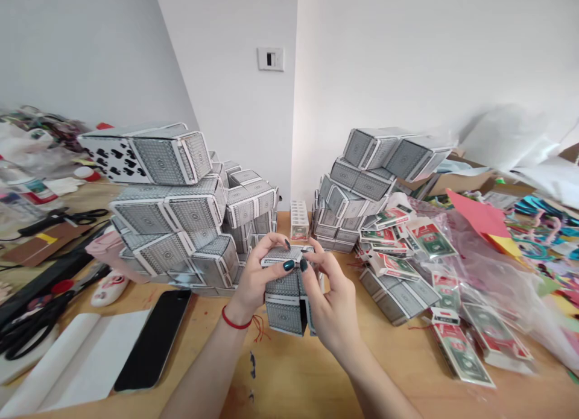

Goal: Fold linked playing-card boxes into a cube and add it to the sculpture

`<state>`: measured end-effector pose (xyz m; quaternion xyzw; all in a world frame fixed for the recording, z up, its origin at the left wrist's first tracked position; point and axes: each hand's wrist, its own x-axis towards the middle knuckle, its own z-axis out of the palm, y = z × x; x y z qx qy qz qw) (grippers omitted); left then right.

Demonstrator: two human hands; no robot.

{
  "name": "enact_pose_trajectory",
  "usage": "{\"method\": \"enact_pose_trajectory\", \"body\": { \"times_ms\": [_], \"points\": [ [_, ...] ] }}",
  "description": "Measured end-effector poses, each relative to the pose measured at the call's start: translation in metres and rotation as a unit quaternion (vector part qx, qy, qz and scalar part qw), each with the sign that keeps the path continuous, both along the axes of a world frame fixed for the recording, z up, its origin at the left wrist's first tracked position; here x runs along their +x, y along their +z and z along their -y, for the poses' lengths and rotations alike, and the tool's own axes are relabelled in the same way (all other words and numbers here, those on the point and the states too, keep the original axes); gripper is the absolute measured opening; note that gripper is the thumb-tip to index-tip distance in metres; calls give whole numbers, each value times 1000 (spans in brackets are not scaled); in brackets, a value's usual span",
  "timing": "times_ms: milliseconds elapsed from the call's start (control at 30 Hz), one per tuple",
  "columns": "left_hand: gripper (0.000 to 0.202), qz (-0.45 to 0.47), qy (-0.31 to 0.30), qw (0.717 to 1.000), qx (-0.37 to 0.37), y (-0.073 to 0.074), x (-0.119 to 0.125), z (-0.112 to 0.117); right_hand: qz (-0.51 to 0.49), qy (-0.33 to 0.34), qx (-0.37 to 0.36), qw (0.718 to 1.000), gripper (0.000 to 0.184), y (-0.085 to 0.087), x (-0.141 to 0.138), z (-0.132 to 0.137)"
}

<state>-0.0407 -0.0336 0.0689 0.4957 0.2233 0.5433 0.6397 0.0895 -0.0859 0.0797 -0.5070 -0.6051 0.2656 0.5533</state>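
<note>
Fingers (312,280) touch the card block (284,315), long axis upright

From here, the boxy grey-patterned paper-card block (283,313) at centre looks smooth and faintly satiny. The flat black rectangular phone (154,340), lower left of the frame, looks glassy and smooth. Crinkled clear plastic film (511,292) shines at right. The yellow-brown wooden surface (289,377) has a soft sheen; the white wall (226,33) looks matt.
</note>
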Motion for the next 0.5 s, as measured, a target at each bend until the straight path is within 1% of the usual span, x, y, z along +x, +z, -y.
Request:
{"method": "enact_pose_trajectory", "body": {
  "times_ms": [167,367,500],
  "points": [
    [29,-5,-2,1000,10,-1,0,1,-8,15,10,1000,16,1,3,0],
    [28,-20,2,1000,22,1,0,1,12,27,-9,1000,11,7,6,1],
    [29,-30,6,999,36,0,-2,1,16,48,-23,998,10,9,9,2]
  ]
}}
